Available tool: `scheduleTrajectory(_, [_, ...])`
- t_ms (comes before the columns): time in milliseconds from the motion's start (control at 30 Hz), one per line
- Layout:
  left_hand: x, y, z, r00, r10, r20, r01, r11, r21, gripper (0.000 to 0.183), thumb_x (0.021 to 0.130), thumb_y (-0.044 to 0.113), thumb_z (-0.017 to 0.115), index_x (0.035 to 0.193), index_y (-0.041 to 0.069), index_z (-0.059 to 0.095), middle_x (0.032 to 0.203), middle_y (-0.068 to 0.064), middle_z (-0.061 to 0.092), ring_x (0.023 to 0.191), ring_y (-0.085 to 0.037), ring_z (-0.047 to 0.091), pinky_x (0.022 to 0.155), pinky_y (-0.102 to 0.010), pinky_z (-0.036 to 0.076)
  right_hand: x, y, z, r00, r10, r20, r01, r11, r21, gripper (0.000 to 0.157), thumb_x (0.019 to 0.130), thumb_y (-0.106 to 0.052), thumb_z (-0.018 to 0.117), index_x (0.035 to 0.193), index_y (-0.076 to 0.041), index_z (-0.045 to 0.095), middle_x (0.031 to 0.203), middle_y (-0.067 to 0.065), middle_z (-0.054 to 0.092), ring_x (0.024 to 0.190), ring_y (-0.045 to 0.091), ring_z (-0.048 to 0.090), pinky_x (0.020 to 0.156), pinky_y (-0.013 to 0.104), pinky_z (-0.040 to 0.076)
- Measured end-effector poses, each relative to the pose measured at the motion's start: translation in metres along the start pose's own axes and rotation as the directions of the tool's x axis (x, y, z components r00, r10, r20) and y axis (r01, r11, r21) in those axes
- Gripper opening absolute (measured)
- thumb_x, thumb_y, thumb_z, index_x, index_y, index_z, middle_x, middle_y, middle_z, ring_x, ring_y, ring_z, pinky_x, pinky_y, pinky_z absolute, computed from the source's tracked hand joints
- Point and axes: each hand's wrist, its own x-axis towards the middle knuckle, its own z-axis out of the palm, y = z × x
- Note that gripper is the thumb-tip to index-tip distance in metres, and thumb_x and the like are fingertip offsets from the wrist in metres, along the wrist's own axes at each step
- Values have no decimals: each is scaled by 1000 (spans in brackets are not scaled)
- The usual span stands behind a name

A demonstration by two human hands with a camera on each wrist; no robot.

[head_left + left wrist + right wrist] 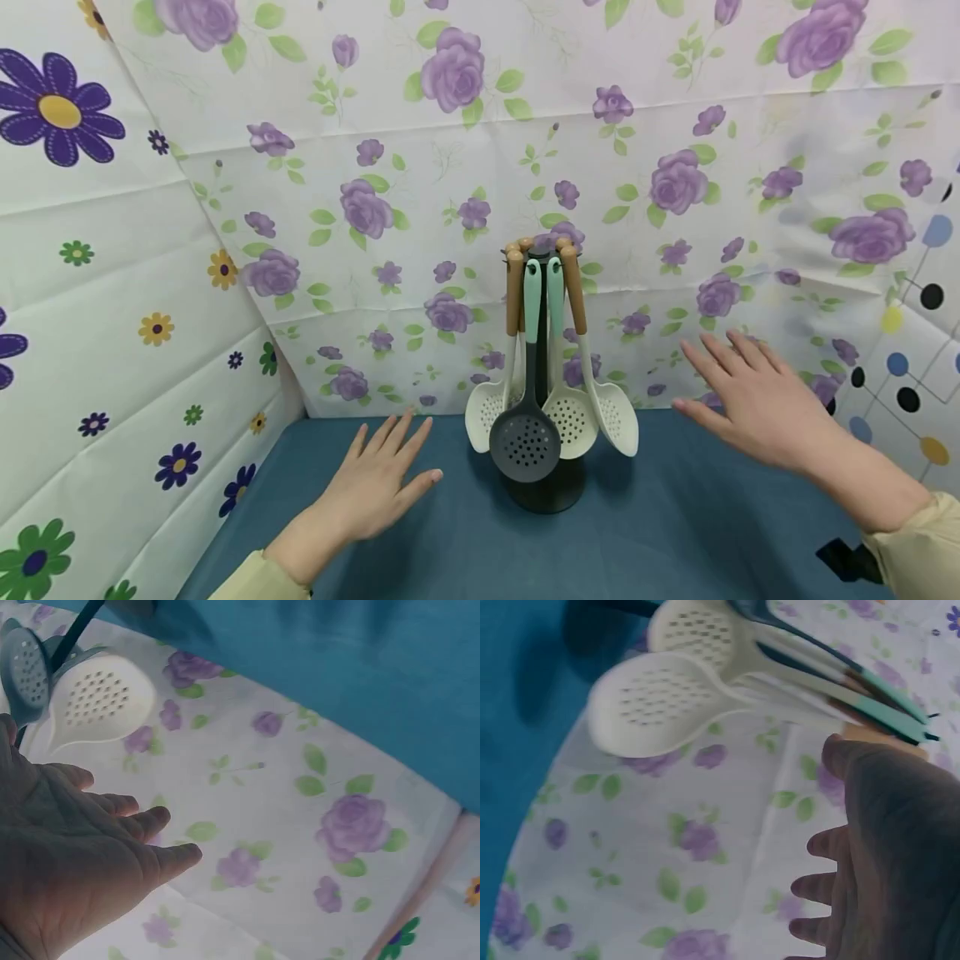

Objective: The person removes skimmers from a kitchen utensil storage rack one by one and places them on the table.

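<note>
Head view: your L hand (375, 485) is lower left of ctr, your R hand (765, 407) right of ctr; both flat, fingers straight & apart, holding nothing. Sleeves (917, 550) are cut off at the frame edges. Utensil stand (546, 493) is mid-frame on the blue desk (660, 533), between your hands & apart from both; its pole is mostly hidden. Dark grey skimmer (525, 446) hangs up front: round, perforated, mint handle. White utensils (573, 421) behind/beside it have holes too, w/ mint or tan handles; they overlap, so the rear ones are hard to count. Black obj. (849, 560) by your R cuff, btm right: can't ID.

L wrist view: dim. Utensil heads upper left, handles mostly cut off. You get your L palm here, which head view hides.

R wrist view: also dim. White heads upper left; your R thumb covers part of a tan handle, though head view shows a gap. Lowest finger's cut off at btm.
</note>
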Motion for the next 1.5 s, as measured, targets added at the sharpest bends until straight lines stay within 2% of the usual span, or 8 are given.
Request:
scheduleTrajectory(233, [9, 14, -12, 999, 40, 21, -40, 999, -5, 81, 101, 74, 30, 166, 26, 16, 171, -7, 5, 156, -34, 12, 120, -66, 6, 30, -14, -38, 999, -23, 25, 20, 992, 126, 90, 100, -66, 49, 165, -10, 20, 166, 24, 19, 149, 51, 17, 113, 72, 20])
scheduleTrajectory(433, [16, 25, -18, 997, 73, 25, -72, 997, -18, 82, 100, 74, 29, 166, 27, 13, 171, -7, 6, 156, -31, 9, 122, -63, 5, 58, -27, -71, 999, -31, 21, 27, 984, 176, 94, 101, -66, 47, 164, -4, 15, 169, 22, 10, 150, 50, 15, 115, 69, 20])
scheduleTrajectory(567, [21, 33, -21, 995, 102, 26, -101, 995, -8, 82, 101, 74, 29, 166, 27, 13, 171, -8, 8, 156, -31, 9, 122, -63, 6, 78, -37, -92, 1000, -23, 16, 20, 981, 195, 94, 100, -69, 44, 164, -5, 16, 169, 19, 11, 151, 48, 14, 116, 69, 19])
scheduleTrajectory(733, [27, 44, -25, 990, 139, 26, -138, 990, -23, 81, 101, 72, 31, 166, 27, 13, 171, -8, 7, 156, -33, 11, 122, -63, 7, 102, -53, -114, 998, -58, 0, 56, 967, 250, 89, 101, -69, 42, 165, -11, 18, 168, 19, 17, 152, 46, 16, 117, 67, 17])
scheduleTrajectory(867, [30, 53, -27, 984, 173, 50, -173, 985, -12, 82, 101, 73, 30, 166, 27, 12, 172, -6, 4, 156, -32, 8, 122, -62, 6, 121, -67, -130, 997, -76, 30, 65, 961, 267, 90, 100, -72, 38, 166, -13, 17, 167, 19, 20, 152, 43, 18, 118, 65, 19])
scheduleTrajectory(1167, [32, 74, -19, 958, 252, 140, -246, 968, -55, 82, 100, 74, 25, 166, 28, 13, 172, -5, 4, 157, -29, 8, 123, -59, 5, 159, -105, -150, 982, -96, 162, 49, 962, 270, 103, 92, -83, 39, 166, -17, 13, 167, 16, 22, 151, 39, 24, 118, 62, 25])
scheduleTrajectory(1367, [32, 86, -10, 939, 305, 158, -294, 952, -91, 76, 103, 69, 30, 166, 29, 16, 172, -3, 5, 157, -30, 8, 123, -60, 5, 182, -121, -154, 964, -107, 242, 48, 970, 240, 105, 92, -79, 45, 165, -10, 16, 167, 17, 23, 152, 38, 24, 119, 59, 25])
scheduleTrajectory(1500, [32, 89, -4, 931, 334, 147, -323, 942, -90, 76, 103, 69, 30, 166, 29, 17, 172, -4, 7, 156, -31, 9, 121, -64, 8, 193, -127, -157, 944, -102, 313, 17, 965, 263, 104, 92, -73, 53, 165, -9, 15, 167, 17, 22, 152, 39, 23, 119, 59, 26])
